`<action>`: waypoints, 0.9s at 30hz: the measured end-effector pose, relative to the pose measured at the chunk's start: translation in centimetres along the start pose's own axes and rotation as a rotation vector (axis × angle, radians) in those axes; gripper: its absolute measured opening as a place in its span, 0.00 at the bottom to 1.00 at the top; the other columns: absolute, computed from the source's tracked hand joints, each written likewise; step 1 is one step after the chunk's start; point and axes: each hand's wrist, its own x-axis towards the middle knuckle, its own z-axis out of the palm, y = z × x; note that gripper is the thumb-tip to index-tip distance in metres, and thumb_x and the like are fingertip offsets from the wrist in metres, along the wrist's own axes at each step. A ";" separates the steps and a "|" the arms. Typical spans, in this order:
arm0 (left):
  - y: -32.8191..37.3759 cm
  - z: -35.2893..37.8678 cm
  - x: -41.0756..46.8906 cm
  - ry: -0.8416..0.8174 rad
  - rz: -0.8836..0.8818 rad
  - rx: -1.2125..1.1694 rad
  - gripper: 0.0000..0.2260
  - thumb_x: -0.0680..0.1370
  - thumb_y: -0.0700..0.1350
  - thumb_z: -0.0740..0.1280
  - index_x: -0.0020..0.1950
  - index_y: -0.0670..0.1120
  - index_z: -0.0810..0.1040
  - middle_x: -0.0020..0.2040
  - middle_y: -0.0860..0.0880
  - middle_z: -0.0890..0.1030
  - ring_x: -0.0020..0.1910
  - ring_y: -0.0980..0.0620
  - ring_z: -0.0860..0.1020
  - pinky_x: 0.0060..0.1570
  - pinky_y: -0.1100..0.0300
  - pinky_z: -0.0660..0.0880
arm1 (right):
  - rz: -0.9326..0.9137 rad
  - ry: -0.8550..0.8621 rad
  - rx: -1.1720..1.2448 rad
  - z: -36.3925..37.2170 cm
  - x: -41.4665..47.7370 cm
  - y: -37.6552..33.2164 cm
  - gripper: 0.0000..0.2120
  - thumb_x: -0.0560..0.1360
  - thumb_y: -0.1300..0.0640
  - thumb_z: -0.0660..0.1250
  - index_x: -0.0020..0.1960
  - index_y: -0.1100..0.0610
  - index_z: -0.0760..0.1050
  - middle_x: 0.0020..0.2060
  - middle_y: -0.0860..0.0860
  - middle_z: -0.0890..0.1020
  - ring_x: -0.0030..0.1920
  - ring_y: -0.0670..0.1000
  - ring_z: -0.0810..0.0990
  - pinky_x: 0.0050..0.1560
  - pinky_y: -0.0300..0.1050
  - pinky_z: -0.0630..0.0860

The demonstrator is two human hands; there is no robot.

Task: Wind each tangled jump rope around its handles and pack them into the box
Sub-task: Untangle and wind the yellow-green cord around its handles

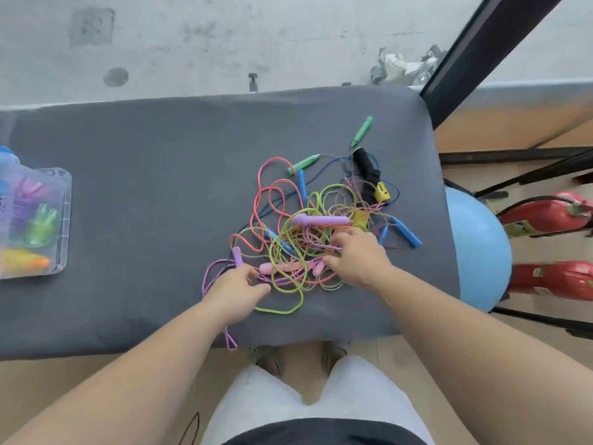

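Bare concrete wall [288, 36] backs a desk [144, 187] covered in grey cloth. Right of the desk's middle lies a tangle [308, 232] of jump ropes: pink, yellow-green, dark blue and purple braided cords looped over one another, with handles scattered through it. Two green handles [362, 131] lie at the far side, blue handles [406, 232] at the right, a long purple handle [321, 220] across the middle and a pink handle [266, 268] at the near edge. The left hand [239, 290] rests at the near left of the tangle, thumb and forefinger close together by the pink handle, with a purple cord [208, 277] running beneath the palm; whether it actually pinches anything cannot be told. The right hand [356, 258] reaches into the tangle from the near right, fingers curled down around some of the strands. At the desk's left edge, well apart from the tangle, sits the clear box [62, 220], with coloured wound ropes already inside. Beyond the desk's right end are a blue ball [478, 248] and two red extinguishers [552, 277].
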 end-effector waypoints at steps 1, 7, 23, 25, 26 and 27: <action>-0.1 0.8 0.9 -0.003 -0.019 -0.050 0.13 0.78 0.54 0.67 0.60 0.51 0.78 0.64 0.49 0.78 0.50 0.49 0.80 0.51 0.51 0.77 | -0.027 0.008 -0.037 -0.2 1.2 -0.1 0.22 0.77 0.39 0.63 0.67 0.48 0.74 0.68 0.51 0.71 0.68 0.57 0.68 0.65 0.57 0.71; 0.3 4.6 6.1 0.028 -0.095 -0.436 0.18 0.78 0.59 0.69 0.62 0.49 0.79 0.75 0.64 0.56 0.57 0.54 0.76 0.55 0.55 0.69 | -0.144 0.014 -0.218 1.1 7.2 -1.1 0.25 0.77 0.41 0.63 0.72 0.45 0.70 0.70 0.53 0.68 0.71 0.57 0.64 0.69 0.57 0.64; 1.6 5.9 3.6 0.199 -0.171 -0.716 0.10 0.82 0.40 0.61 0.50 0.50 0.81 0.42 0.48 0.81 0.37 0.46 0.79 0.42 0.50 0.80 | -0.104 0.185 0.303 1.5 -0.3 0.5 0.17 0.76 0.50 0.67 0.38 0.52 0.61 0.31 0.46 0.72 0.35 0.54 0.71 0.35 0.48 0.67; 1.4 5.1 1.2 0.206 -0.133 -0.768 0.09 0.83 0.40 0.61 0.51 0.47 0.81 0.44 0.48 0.82 0.36 0.49 0.80 0.48 0.44 0.83 | -0.077 0.194 0.455 0.7 -3.2 1.2 0.15 0.76 0.50 0.68 0.41 0.51 0.62 0.32 0.47 0.74 0.32 0.52 0.70 0.34 0.47 0.66; 1.5 4.6 -0.1 0.219 -0.105 -0.767 0.08 0.83 0.41 0.62 0.50 0.46 0.80 0.43 0.47 0.83 0.37 0.49 0.81 0.50 0.42 0.83 | -0.082 0.186 0.542 0.1 -4.7 1.5 0.12 0.76 0.50 0.69 0.44 0.51 0.65 0.34 0.46 0.77 0.34 0.51 0.72 0.36 0.46 0.68; 1.5 4.1 -1.5 0.232 -0.073 -0.759 0.07 0.83 0.43 0.63 0.48 0.46 0.80 0.42 0.47 0.83 0.37 0.50 0.82 0.51 0.42 0.82 | -0.096 0.174 0.603 -0.7 -6.3 1.7 0.09 0.77 0.51 0.69 0.48 0.50 0.68 0.37 0.44 0.80 0.36 0.48 0.76 0.37 0.43 0.70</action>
